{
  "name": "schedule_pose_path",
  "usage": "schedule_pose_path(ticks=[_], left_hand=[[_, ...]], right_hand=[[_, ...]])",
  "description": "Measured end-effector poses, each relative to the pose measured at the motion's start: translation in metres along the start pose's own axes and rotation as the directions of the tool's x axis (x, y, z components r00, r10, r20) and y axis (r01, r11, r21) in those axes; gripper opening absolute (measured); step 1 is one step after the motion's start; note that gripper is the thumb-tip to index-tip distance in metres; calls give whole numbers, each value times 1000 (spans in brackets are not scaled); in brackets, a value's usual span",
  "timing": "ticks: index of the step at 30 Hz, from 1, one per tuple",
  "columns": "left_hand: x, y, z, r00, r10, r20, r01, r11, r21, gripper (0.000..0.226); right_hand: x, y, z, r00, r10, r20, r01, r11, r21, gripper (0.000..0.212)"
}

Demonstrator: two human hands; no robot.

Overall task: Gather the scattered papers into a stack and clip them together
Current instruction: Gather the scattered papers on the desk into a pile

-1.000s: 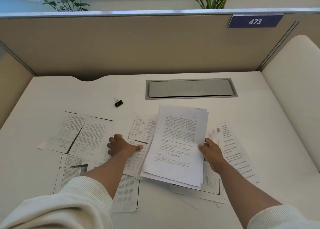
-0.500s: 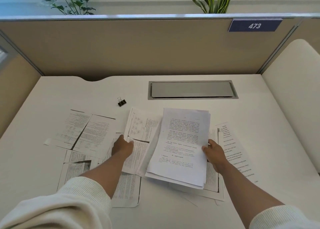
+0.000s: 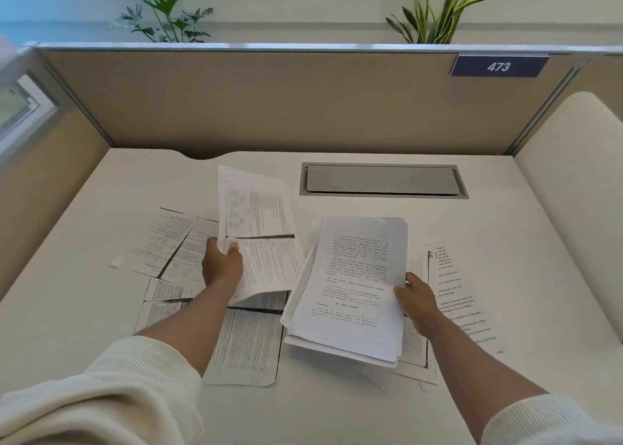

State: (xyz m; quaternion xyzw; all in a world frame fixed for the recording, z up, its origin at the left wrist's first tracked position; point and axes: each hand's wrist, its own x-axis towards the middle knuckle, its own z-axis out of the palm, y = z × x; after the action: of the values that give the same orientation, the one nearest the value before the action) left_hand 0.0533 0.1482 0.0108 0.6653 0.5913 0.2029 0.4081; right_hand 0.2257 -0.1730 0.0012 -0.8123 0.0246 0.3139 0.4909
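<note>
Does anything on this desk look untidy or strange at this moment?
Yes. The stack held by the right hand is uneven, its sheets fanned at the lower edge. Loose papers lie skewed and overlapping on the desk. Nothing looks torn or spilled.

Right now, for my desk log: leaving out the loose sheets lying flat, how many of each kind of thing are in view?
Hands: 2, the left hand and the right hand
Held paper bundles: 2, the sheets and the stack
Plants: 2, the left plant and the right plant
Number sign: 1
Desk hatch: 1
Total: 8
</note>
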Motion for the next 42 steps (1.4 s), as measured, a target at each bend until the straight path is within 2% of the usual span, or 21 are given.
schedule_pose_path(ticks=[5,8,12,17,21,27,31,36,39,42], left_hand=[[7,8,-19,993,-13,-118,-3,991,-134,26],[6,10,-26,991,-41,-129,7,967,-254,23],[0,9,-28,997,-72,8,69,920,-387,25],[-16,2,-25,972,-26,234,119,912,-394,26],[-28,1,-23,913,21,408,128,934,-333,30],[-46,7,-23,774,71,629,110,964,-244,31],[-54,6,-20,711,62,701,104,976,-191,33],[-61,4,-19,695,60,717,105,977,-184,49],[-64,4,-18,669,40,742,162,967,-198,57],[-71,5,-16,633,24,773,162,973,-162,53]], right_hand=[[-5,0,2,1000,2,4,-2,1000,2,38],[-9,-1,4,1000,1,18,-1,1000,3,38],[-12,-3,8,1000,11,29,-12,1000,21,37],[-16,-7,14,999,12,49,-14,999,46,34],[-20,-14,17,997,1,77,-8,996,87,35],[-33,-24,19,993,-17,116,-1,988,156,30],[-36,-22,21,991,-13,135,-17,976,218,29],[-42,-19,20,979,-23,204,-36,959,282,27],[-45,-19,20,967,-36,254,-41,956,290,26],[-49,-24,25,953,-30,302,-47,969,243,24]])
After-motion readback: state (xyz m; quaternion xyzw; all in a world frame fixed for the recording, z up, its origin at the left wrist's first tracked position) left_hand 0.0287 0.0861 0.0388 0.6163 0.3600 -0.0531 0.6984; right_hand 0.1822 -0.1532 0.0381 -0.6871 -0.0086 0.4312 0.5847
